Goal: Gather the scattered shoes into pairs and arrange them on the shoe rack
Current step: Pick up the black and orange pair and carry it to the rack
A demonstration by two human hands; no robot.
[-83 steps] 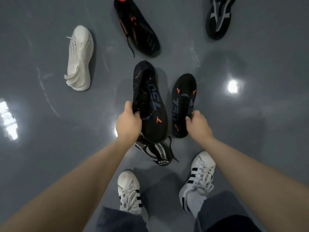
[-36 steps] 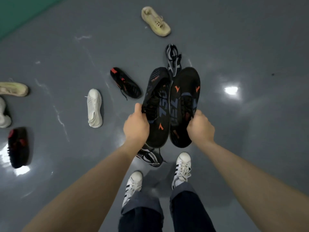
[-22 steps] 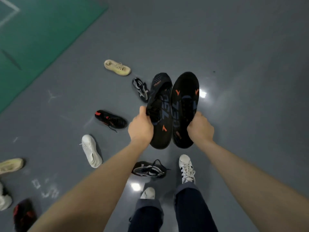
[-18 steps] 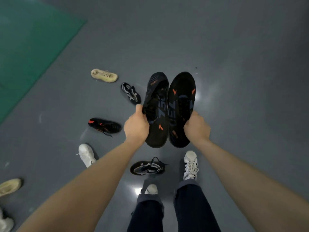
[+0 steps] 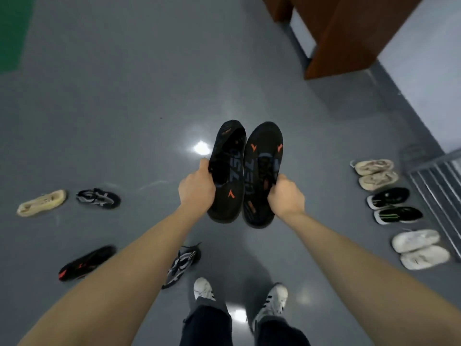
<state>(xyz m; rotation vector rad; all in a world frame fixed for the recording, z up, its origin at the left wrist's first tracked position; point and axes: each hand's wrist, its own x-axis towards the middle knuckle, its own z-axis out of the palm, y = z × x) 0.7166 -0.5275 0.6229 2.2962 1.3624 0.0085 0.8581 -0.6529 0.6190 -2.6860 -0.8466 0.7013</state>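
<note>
I hold a matching pair of black shoes with orange marks side by side in the air over the grey floor. My left hand [image 5: 197, 188] grips the left black shoe [image 5: 228, 171] at its collar. My right hand [image 5: 286, 196] grips the right black shoe [image 5: 263, 168] the same way. At the right, three pairs stand in a row beside a grey slatted rack [image 5: 439, 193]: a beige pair [image 5: 375, 174], a black pair with green marks [image 5: 394, 205] and a white pair [image 5: 420, 248].
Single shoes lie scattered at the left: a cream shoe [image 5: 41, 203], a black-and-white shoe [image 5: 98, 198], a black shoe with red marks [image 5: 87, 262] and a black-and-white mesh shoe [image 5: 182, 264] by my feet. A brown wooden cabinet [image 5: 341, 33] stands at the upper right against a pale wall.
I have turned to the right with both black shoes still in my hands. The scattered shoes have slid to the left, and the rack, the row of pairs and the cabinet have come into view.
</note>
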